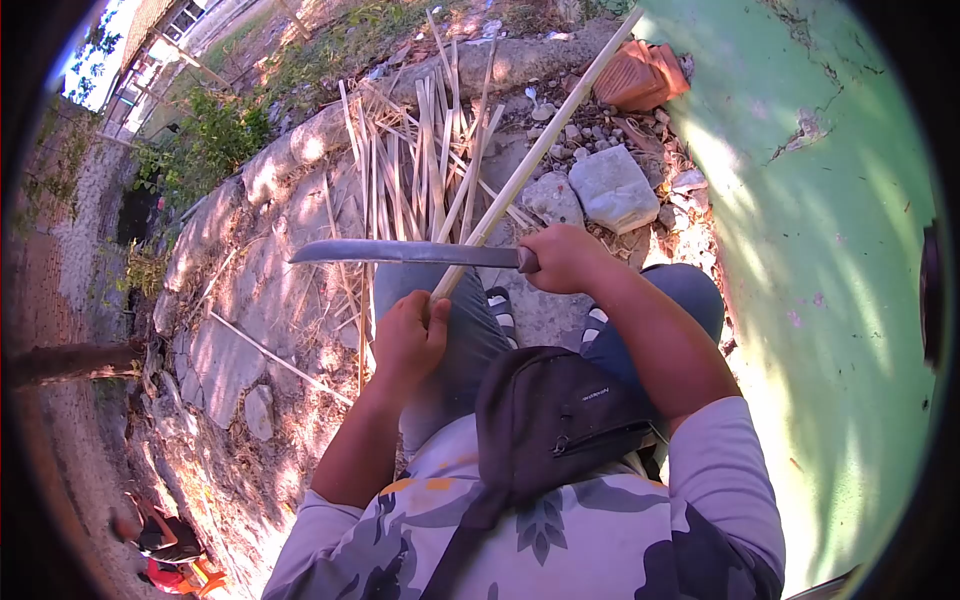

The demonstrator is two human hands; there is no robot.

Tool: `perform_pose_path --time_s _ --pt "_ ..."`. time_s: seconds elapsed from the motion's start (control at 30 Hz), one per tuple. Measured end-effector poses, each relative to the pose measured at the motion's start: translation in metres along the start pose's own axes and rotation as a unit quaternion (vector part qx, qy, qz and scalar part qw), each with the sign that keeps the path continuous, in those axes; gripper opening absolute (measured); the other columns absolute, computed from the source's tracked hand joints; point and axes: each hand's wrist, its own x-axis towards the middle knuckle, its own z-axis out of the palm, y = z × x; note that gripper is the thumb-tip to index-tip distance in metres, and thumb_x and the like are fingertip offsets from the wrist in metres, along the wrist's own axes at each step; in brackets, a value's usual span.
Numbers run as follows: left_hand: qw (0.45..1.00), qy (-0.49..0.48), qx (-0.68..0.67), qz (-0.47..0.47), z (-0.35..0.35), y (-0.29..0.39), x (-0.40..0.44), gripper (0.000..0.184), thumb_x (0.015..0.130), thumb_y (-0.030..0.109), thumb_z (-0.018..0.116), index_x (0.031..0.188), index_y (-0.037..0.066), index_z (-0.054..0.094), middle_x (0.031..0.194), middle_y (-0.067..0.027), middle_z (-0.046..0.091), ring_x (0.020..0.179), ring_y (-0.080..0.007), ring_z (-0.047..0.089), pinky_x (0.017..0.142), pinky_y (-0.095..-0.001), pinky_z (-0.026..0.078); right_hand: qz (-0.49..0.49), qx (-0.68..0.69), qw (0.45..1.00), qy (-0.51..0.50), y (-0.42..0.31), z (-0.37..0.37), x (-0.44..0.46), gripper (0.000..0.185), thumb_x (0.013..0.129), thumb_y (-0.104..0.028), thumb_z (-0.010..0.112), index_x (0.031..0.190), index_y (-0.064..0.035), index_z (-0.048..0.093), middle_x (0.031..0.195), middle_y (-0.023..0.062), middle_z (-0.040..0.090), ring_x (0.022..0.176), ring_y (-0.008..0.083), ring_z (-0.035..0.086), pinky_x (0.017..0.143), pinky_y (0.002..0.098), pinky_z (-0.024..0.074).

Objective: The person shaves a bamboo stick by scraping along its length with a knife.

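My right hand (563,260) is wrapped round the handle of a machete (420,252). Its long blade points left and lies across a pale bamboo strip (530,165), appearing to touch it. The near end of that strip is gripped in my left hand (410,335), just below the blade. From there the strip slants up and away to the right, past the top of the view. Beyond my knees a loose pile of split bamboo strips (425,160) lies on the ground.
A green wall (800,250) runs along my right. Near it lie a grey stone block (613,190) and an orange clay piece (642,76). A black bag (555,420) rests on my lap. Another person (170,535) is at the lower left.
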Motion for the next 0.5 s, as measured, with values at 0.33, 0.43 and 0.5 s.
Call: perform_pose_path --time_s 0.33,0.43,0.5 --pt "0.999 0.014 0.01 0.041 0.002 -0.006 0.004 0.032 0.103 0.035 0.062 0.097 0.004 0.065 0.089 -0.0205 0.069 0.083 -0.045 0.067 0.072 -0.0541 0.051 0.066 -0.032 0.997 -0.036 0.009 -0.005 0.005 0.017 0.079 -0.024 0.071 0.094 -0.0176 0.075 0.097 0.0123 0.076 0.099 0.0339 0.072 0.086 0.0481 0.0577" --pt "0.999 0.023 -0.002 0.032 0.004 0.001 -0.001 0.032 0.103 0.034 0.062 0.097 0.003 0.065 0.088 -0.0208 0.068 0.083 -0.0447 0.066 0.072 -0.0541 0.051 0.07 -0.047 0.996 -0.031 -0.004 -0.009 -0.003 0.018 0.079 -0.025 0.072 0.095 -0.0175 0.076 0.098 0.0127 0.076 0.098 0.0343 0.073 0.087 0.0475 0.0577" --pt "0.999 0.036 -0.005 0.033 0.007 0.0 -0.002 0.031 0.103 0.034 0.062 0.097 0.003 0.065 0.088 -0.0207 0.068 0.083 -0.0443 0.066 0.072 -0.0539 0.05 0.07 -0.068 0.995 -0.015 0.003 -0.017 0.0 0.019 0.079 -0.025 0.072 0.097 -0.0174 0.076 0.098 0.0129 0.076 0.098 0.0348 0.073 0.087 0.0474 0.0577"
